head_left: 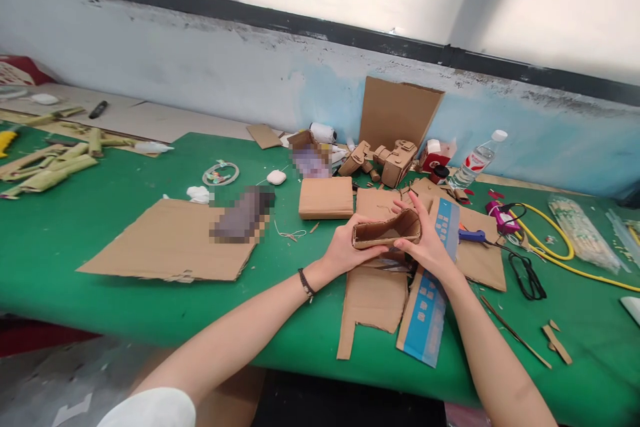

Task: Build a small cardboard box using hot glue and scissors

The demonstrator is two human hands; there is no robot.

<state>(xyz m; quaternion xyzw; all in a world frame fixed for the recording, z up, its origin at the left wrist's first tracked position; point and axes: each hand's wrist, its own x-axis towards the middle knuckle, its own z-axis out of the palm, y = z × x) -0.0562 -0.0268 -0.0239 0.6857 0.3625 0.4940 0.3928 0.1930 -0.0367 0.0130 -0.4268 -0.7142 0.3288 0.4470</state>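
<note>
Both my hands hold a small curved cardboard strip (386, 233), bent into a flat open loop, just above the green table (125, 220). My left hand (346, 250) grips its left end with the fingers wrapped round it. My right hand (424, 243) closes on the right end, thumb on the near side. Under the hands lie cut cardboard pieces (373, 303) and a cardboard piece with blue print (425, 297).
A large cardboard sheet (173, 243) lies to the left and a flat cardboard block (326, 197) behind my hands. A cardboard model (393, 161), a water bottle (475, 161), a glue gun (503, 220), yellow and black cords (555, 250) and a bag of sticks (583, 233) sit right.
</note>
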